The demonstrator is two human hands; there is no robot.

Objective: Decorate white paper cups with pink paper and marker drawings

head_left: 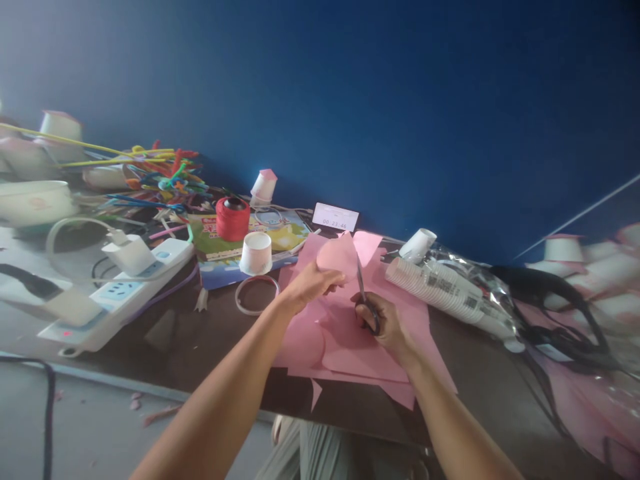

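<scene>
My left hand pinches the lower edge of a rounded piece of pink paper, holding it above the table. In my right hand are black-handled scissors, my fingers wrapped in their handles. The blades point up and away from me, along the right edge of the pink piece. Beneath both hands lie overlapping pink sheets, some of them with rounded outlines. Another small pink piece sits just beyond the blades.
A white power strip, red thread spool, paper cup and tape ring are to the left. Stacked paper cups lie at the right. Behind stands a phone showing a timer. Colourful pipe cleaners are heaped back left.
</scene>
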